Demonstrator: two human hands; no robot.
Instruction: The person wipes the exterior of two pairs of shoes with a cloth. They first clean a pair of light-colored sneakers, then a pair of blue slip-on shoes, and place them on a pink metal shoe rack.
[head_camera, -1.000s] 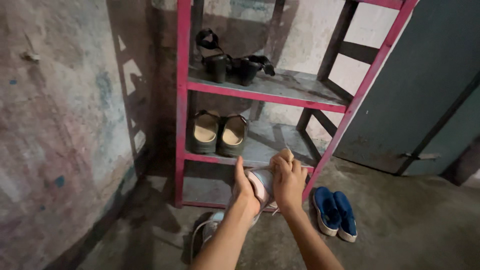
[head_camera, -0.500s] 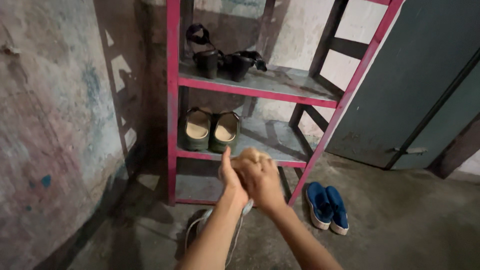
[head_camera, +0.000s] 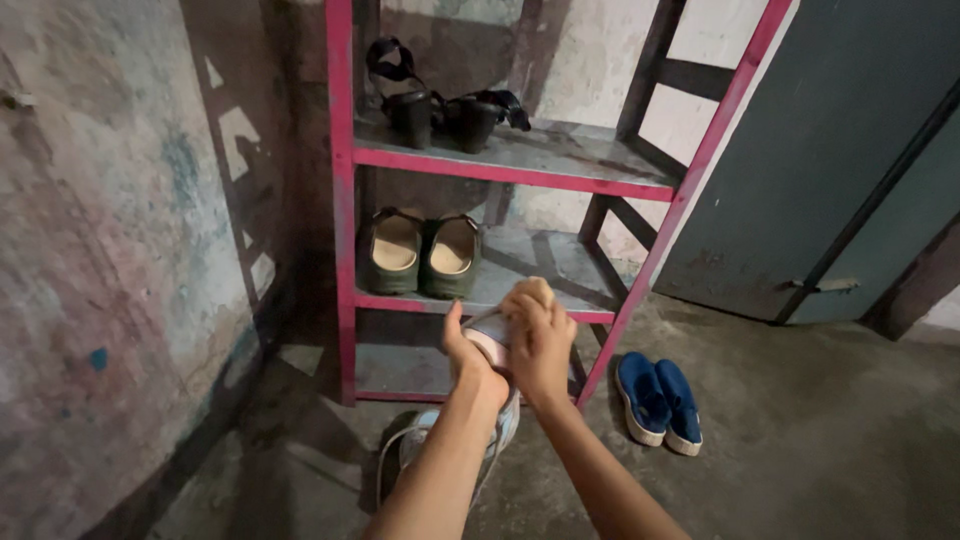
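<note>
While both hands grip it, sneaker (head_camera: 492, 345) (pale pink/grey) tilts.

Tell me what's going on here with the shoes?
A person holds a light sneaker up in front of a pink shoe rack. The left hand grips it from the side while the right hand presses a pale cloth or sponge onto it. Black heeled sandals and green slip-ons sit on the shelves; blue shoes lie on the floor.
</note>
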